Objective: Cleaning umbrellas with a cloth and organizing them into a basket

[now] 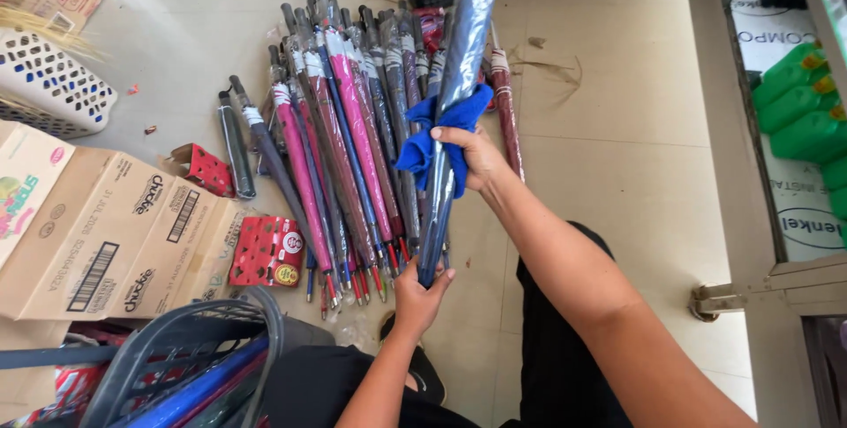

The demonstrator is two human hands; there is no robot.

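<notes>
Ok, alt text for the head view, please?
Two hands hold a wrapped dark blue umbrella: the left hand grips its lower end, the right hand presses a blue cloth around it. More wrapped umbrellas lie on the floor.

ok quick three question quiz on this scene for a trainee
1. True or false: the right hand presses a blue cloth against the plastic-wrapped dark blue umbrella.
2. Which hand grips the umbrella's lower end?
3. The pile of wrapped umbrellas on the floor lies: A) in a basket B) on the tiled floor C) on a shelf

Key: 1 true; 2 the left hand; 3 B
</notes>
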